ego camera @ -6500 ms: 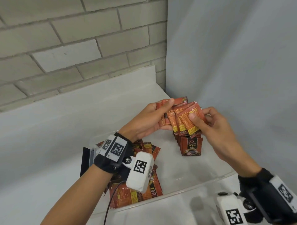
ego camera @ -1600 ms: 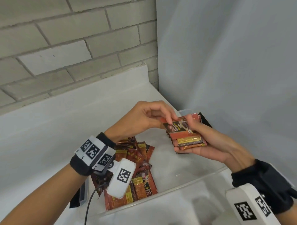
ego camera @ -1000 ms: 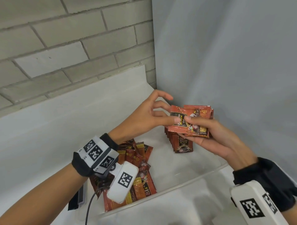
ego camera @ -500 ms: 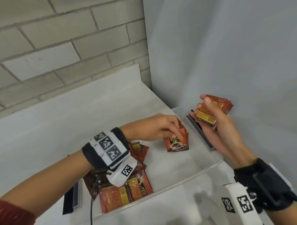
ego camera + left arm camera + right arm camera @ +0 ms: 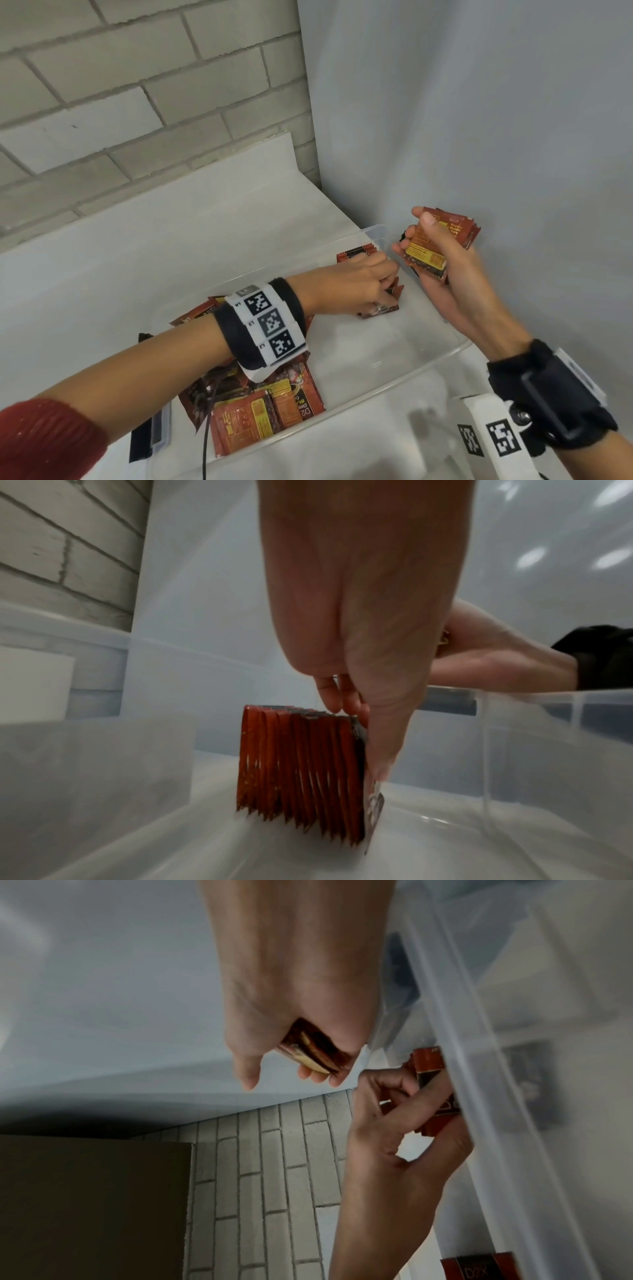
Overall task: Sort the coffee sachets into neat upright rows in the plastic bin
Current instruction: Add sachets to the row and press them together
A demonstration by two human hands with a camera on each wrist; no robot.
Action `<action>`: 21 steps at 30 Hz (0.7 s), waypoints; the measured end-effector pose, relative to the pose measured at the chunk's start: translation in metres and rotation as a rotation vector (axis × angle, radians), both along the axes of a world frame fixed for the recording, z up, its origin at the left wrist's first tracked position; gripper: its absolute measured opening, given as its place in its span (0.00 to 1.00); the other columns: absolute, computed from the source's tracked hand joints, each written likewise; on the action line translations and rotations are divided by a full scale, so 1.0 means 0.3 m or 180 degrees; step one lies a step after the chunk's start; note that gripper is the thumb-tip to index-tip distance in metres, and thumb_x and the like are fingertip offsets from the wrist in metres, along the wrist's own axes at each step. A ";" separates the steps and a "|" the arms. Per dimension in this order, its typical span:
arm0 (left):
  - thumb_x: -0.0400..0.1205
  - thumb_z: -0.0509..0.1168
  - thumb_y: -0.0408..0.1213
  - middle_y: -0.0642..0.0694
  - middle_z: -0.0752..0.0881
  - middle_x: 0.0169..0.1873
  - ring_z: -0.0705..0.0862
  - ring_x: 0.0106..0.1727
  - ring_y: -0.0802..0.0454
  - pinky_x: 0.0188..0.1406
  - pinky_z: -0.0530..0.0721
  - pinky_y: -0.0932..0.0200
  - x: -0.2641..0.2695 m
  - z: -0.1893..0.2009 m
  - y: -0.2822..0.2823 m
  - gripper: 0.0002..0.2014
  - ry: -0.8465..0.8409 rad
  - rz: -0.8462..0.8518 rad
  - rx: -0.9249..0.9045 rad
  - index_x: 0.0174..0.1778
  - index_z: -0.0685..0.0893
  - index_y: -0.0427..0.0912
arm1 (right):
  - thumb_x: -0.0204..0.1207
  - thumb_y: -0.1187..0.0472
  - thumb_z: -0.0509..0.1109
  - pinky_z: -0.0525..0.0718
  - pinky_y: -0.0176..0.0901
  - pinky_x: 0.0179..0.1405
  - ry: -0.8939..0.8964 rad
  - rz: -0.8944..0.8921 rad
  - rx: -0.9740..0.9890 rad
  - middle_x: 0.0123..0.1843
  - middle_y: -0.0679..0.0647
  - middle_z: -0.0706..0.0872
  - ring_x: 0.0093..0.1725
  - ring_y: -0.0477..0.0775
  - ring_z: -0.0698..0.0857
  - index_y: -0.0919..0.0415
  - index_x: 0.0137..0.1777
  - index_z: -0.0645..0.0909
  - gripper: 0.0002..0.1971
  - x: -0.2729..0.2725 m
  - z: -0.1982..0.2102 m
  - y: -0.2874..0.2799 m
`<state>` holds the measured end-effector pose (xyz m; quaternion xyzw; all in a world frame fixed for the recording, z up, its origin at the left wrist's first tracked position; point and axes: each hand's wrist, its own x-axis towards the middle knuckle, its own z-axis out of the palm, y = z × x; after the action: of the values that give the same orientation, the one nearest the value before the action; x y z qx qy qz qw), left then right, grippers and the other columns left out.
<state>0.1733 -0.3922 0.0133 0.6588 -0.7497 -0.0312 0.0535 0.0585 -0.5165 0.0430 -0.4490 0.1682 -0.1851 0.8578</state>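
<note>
The left hand [image 5: 359, 287] reaches down into the clear plastic bin [image 5: 445, 356], its grip pinching the front sachet of the upright row [image 5: 301, 767] at the bin's far end. The right hand [image 5: 442, 270] hovers just beside, grip closed around a stack of sachets [image 5: 442, 240]. Loose sachets [image 5: 270, 407] lie heaped at the near end.
</note>
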 end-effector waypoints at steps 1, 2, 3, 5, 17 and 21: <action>0.76 0.69 0.32 0.40 0.75 0.42 0.63 0.48 0.48 0.43 0.65 0.53 0.003 -0.001 0.002 0.10 -0.0035 0.0008 -0.0011 0.52 0.89 0.37 | 0.70 0.53 0.73 0.82 0.52 0.65 -0.0006 0.0011 -0.0002 0.37 0.53 0.85 0.42 0.50 0.86 0.56 0.46 0.86 0.09 0.001 -0.001 -0.002; 0.75 0.69 0.32 0.40 0.75 0.42 0.63 0.48 0.48 0.43 0.63 0.53 0.005 -0.001 0.004 0.11 -0.0077 0.0003 -0.0033 0.53 0.89 0.38 | 0.70 0.53 0.73 0.83 0.51 0.62 -0.0013 0.0019 0.0006 0.38 0.53 0.85 0.42 0.50 0.86 0.57 0.48 0.85 0.10 0.001 -0.003 -0.003; 0.75 0.69 0.33 0.40 0.75 0.42 0.63 0.48 0.48 0.42 0.63 0.53 0.006 -0.001 0.006 0.12 -0.0125 -0.0004 -0.0058 0.53 0.89 0.38 | 0.70 0.53 0.73 0.83 0.50 0.61 -0.0020 0.0028 0.0011 0.39 0.53 0.85 0.42 0.50 0.86 0.58 0.50 0.85 0.12 0.003 -0.005 -0.006; 0.75 0.68 0.34 0.40 0.75 0.42 0.63 0.48 0.48 0.41 0.61 0.55 0.005 -0.003 0.010 0.13 -0.0186 -0.0013 -0.0084 0.54 0.89 0.39 | 0.73 0.53 0.73 0.83 0.51 0.61 -0.0052 0.0052 0.0045 0.40 0.54 0.85 0.42 0.50 0.86 0.59 0.53 0.83 0.13 0.009 -0.012 -0.011; 0.80 0.64 0.54 0.37 0.76 0.59 0.67 0.65 0.38 0.54 0.60 0.52 -0.005 0.003 0.024 0.21 -0.0144 0.0223 0.0230 0.65 0.84 0.49 | 0.83 0.66 0.56 0.83 0.55 0.64 0.0090 0.0324 0.0117 0.50 0.61 0.90 0.54 0.61 0.88 0.65 0.56 0.83 0.14 0.006 -0.017 -0.018; 0.79 0.61 0.56 0.36 0.75 0.62 0.61 0.67 0.41 0.59 0.60 0.52 -0.009 0.000 0.029 0.23 0.0028 0.0281 0.0242 0.66 0.84 0.49 | 0.83 0.64 0.61 0.85 0.53 0.61 0.0186 0.0365 -0.0111 0.55 0.64 0.90 0.59 0.63 0.88 0.66 0.58 0.84 0.12 0.004 -0.012 -0.012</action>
<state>0.1705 -0.3834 0.0134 0.6927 -0.7179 -0.0602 0.0331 0.0596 -0.5200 0.0394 -0.4781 0.1640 -0.1254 0.8537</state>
